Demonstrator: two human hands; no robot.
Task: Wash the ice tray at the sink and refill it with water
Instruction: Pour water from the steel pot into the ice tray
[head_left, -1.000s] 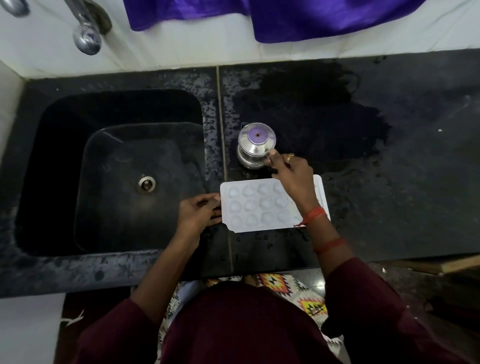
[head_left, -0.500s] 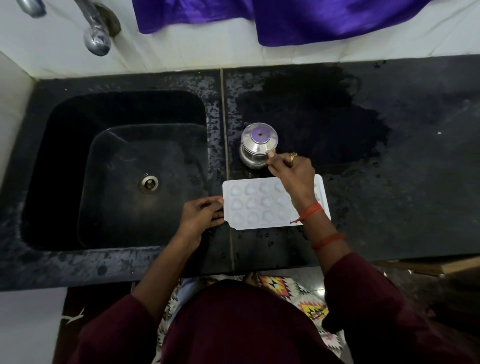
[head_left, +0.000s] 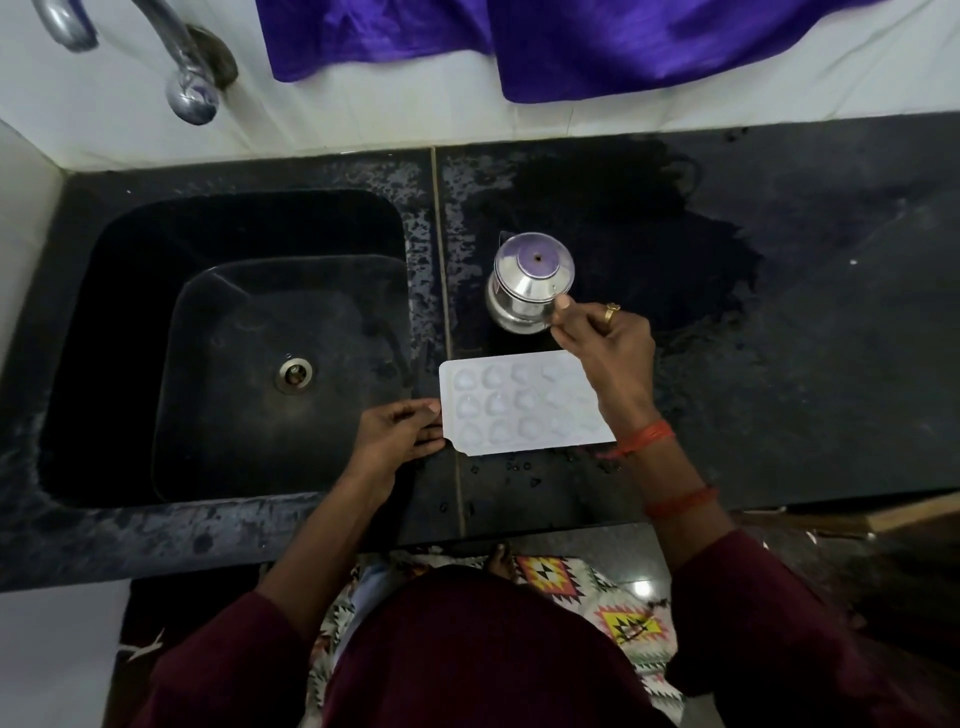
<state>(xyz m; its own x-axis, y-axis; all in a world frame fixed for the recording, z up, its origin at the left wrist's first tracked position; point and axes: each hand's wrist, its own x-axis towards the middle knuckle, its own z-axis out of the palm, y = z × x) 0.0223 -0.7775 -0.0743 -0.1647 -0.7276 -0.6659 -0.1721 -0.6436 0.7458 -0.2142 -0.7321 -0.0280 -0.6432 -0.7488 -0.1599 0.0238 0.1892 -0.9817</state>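
A white ice tray (head_left: 511, 405) with rows of rounded cells lies flat on the black counter, just right of the sink (head_left: 234, 358). My left hand (head_left: 400, 434) rests at the tray's left edge, fingertips touching it. A steel pot (head_left: 527, 288) stands on the counter behind the tray. My right hand (head_left: 605, 343) reaches over the tray's right part, thumb and fingers against the pot's right side near its rim. Whether it grips the pot is unclear.
The tap (head_left: 189, 88) hangs over the sink's back left, with no water visible. A purple cloth (head_left: 571, 36) hangs on the white wall. A large wet patch (head_left: 675, 234) darkens the counter behind the pot. The drain (head_left: 294, 374) sits mid-basin.
My right hand has shifted slightly back and right along the pot's side. The tray and my left hand stay where they were.
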